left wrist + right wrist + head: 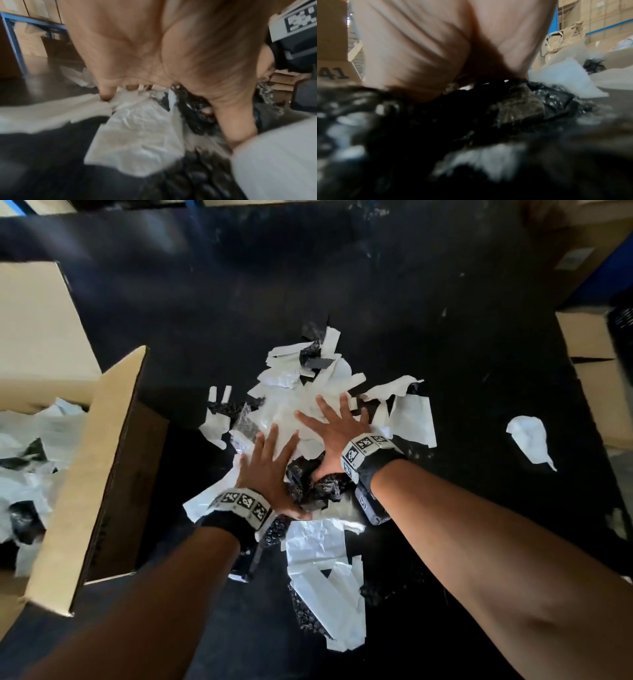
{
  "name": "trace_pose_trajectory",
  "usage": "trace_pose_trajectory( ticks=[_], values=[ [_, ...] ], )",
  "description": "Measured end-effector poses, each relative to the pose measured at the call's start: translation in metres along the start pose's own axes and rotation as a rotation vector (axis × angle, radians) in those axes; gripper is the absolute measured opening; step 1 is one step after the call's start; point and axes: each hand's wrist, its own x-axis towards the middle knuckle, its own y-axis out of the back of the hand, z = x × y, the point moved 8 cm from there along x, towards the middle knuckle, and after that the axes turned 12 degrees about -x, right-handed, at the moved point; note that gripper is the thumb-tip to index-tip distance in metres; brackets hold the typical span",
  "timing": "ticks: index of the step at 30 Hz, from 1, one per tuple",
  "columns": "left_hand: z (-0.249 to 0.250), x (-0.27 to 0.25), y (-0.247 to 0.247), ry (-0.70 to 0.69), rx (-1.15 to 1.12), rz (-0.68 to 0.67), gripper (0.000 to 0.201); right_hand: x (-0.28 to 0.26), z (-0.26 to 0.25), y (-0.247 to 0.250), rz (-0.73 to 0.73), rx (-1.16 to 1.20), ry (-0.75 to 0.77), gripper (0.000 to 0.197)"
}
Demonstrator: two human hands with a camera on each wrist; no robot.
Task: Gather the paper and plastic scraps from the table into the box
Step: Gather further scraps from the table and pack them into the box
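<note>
A heap of white paper scraps (pixel 301 405) mixed with black plastic scraps (pixel 318 487) lies in the middle of the black table (pixel 445 337). Both hands lie flat on it with fingers spread. My left hand (pixel 270 463) presses the heap's near left side, my right hand (pixel 339 426) its top right. The left wrist view shows my palm (pixel 137 47) over a white scrap (pixel 137 135). The right wrist view shows my palm (pixel 419 47) on crumpled black plastic (pixel 488 115). An open cardboard box (pixel 102 474) at the left holds more scraps (pixel 30 446).
More white strips (pixel 329 587) and black bubble wrap (pixel 308 614) trail toward the table's near edge. A lone white scrap (pixel 531 440) lies off to the right. Other cardboard boxes (pixel 589 344) stand at the right edge and back left.
</note>
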Motion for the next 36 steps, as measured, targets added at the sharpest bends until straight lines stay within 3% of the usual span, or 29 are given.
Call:
trace_pose_trajectory(
  ticks=[6, 11, 13, 16, 19, 22, 24, 28, 36],
  values=[
    [0.003, -0.007, 0.002, -0.038, -0.172, 0.236, 0.123, -0.011, -0.012, -0.013, 0.076, 0.042, 0.012, 0.112],
    [0.005, -0.007, 0.017, -0.011, -0.173, 0.343, 0.129, -0.034, -0.021, -0.009, 0.226, 0.062, -0.037, 0.097],
    [0.008, 0.000, 0.025, -0.018, -0.104, 0.321, 0.134, -0.040, -0.022, -0.007, 0.268, 0.056, -0.070, 0.093],
    [0.013, 0.022, 0.026, -0.072, 0.007, 0.185, 0.131, -0.043, -0.022, -0.005, 0.333, 0.074, -0.109, 0.091],
    [0.016, 0.036, 0.026, -0.100, -0.009, 0.163, 0.115, -0.043, -0.020, -0.004, 0.414, 0.123, -0.153, 0.084],
    [0.019, 0.023, 0.033, -0.104, -0.094, 0.345, 0.083, -0.044, -0.020, 0.001, 0.495, 0.172, -0.161, 0.073],
    [0.017, 0.015, 0.038, -0.069, -0.115, 0.416, 0.076, -0.045, -0.020, 0.005, 0.535, 0.195, -0.167, 0.072],
    [0.015, 0.009, 0.046, 0.001, -0.201, 0.436, 0.071, -0.047, -0.022, 0.010, 0.603, 0.224, -0.176, 0.071],
    [0.029, -0.039, 0.084, -0.034, -0.347, 0.577, 0.069, -0.085, -0.029, 0.045, 0.737, 0.281, -0.172, 0.082]
  ],
)
